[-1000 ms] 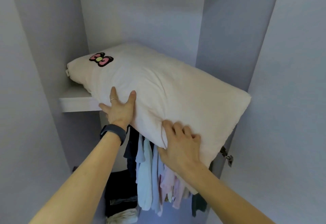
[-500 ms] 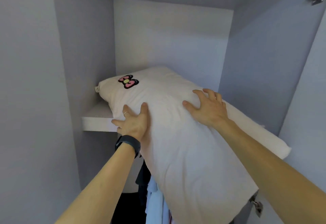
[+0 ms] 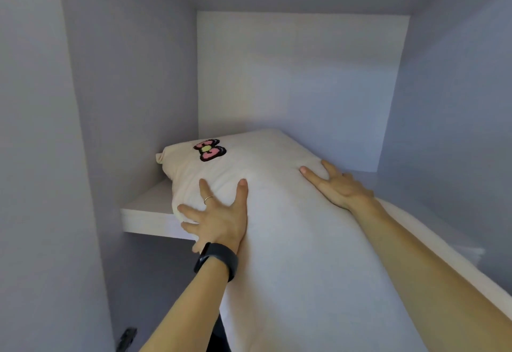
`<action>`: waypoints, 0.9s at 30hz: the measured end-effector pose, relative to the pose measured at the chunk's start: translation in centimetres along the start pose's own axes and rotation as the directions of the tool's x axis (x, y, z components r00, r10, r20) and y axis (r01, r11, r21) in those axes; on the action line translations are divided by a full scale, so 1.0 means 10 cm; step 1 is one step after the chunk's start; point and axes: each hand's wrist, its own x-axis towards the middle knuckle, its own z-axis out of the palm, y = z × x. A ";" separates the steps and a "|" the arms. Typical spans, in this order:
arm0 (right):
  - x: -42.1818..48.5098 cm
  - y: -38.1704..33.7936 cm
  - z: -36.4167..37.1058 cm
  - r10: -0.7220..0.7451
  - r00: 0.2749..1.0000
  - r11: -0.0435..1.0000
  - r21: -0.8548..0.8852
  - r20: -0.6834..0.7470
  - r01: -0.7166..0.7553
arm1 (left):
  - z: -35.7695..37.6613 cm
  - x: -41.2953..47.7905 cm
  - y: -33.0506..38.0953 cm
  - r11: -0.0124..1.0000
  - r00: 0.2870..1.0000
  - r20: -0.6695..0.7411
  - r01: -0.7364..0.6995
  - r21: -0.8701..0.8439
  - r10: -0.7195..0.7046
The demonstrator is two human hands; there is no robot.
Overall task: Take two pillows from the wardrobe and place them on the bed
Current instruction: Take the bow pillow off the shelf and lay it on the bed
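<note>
We see a plump cream fabric pillow (image 3: 277,213) with a pink and black bow patch (image 3: 209,149) lying on the white wardrobe shelf (image 3: 146,213), its near end hanging out over the shelf edge toward us. Our left hand (image 3: 219,218), black band (image 3: 217,261) at the wrist, presses its near left side with fingers spread wide. Our right hand (image 3: 338,188) lies flat and open on its far right side, gripping nothing.
</note>
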 end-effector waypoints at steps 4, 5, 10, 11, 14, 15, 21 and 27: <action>0.01 0.02 0.01 0.063 0.997 0.997 0.040 -0.032 -0.062 | 0.00 -0.03 -0.07 0.999 0.999 -0.040 -0.036 -0.019 0.035; 0.00 0.01 0.02 0.080 0.996 0.996 0.052 -0.032 -0.079 | 0.00 -0.05 -0.08 0.999 0.998 -0.060 -0.033 -0.027 0.031; -0.07 0.05 0.01 0.063 0.998 0.997 0.052 0.002 -0.063 | -0.06 -0.16 -0.09 0.997 0.998 -0.042 0.053 -0.056 -0.056; -0.12 0.06 0.01 0.060 0.998 0.997 0.047 -0.014 -0.059 | -0.08 -0.17 -0.11 0.996 0.998 -0.022 0.060 -0.066 -0.061; -0.29 0.11 0.03 0.061 0.993 0.998 0.039 -0.098 -0.057 | -0.13 -0.19 -0.14 0.994 0.999 0.006 0.052 -0.097 -0.051; -0.36 0.12 0.05 0.060 0.990 0.998 0.043 -0.131 -0.054 | -0.15 -0.19 -0.16 0.994 0.999 0.011 0.041 -0.098 -0.040; -0.90 0.28 0.23 0.097 0.954 0.947 0.320 -0.282 -0.002 | -0.36 -0.15 -0.34 0.981 0.986 0.076 -0.136 -0.139 0.147; -1.71 0.42 0.71 0.284 0.874 0.846 0.533 -0.394 -0.035 | -0.46 -0.16 -0.58 0.923 0.922 0.131 -0.341 -0.177 0.365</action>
